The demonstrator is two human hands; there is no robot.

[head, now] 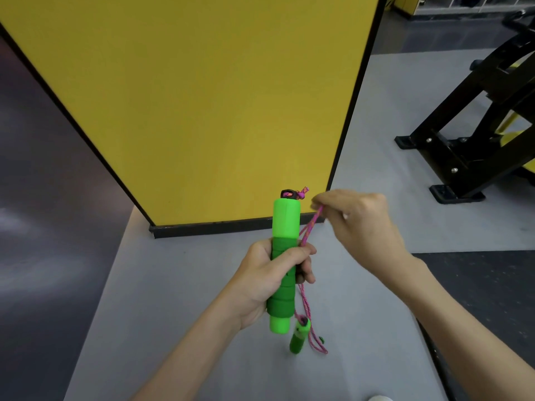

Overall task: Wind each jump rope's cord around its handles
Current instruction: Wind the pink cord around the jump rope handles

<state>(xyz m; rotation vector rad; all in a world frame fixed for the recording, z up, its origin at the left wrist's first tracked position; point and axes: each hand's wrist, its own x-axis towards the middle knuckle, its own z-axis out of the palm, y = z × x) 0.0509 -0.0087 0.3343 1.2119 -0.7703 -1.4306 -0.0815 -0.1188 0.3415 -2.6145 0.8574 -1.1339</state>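
- Green handle (285,227) is gripped upright in the closed left hand (269,282).
- Pink cord (311,225), rising right of the handle, is pinched by the right hand (359,221).

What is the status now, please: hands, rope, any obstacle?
Left hand gripping upright green handle. Right hand pinching pink cord beside it. Second handle hangs below, no cord wound yet. Nothing in the way.

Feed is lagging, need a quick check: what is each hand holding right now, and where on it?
Left hand grips the green handle around its ribbed middle. Right hand pinches the pink cord beside the handle's top.
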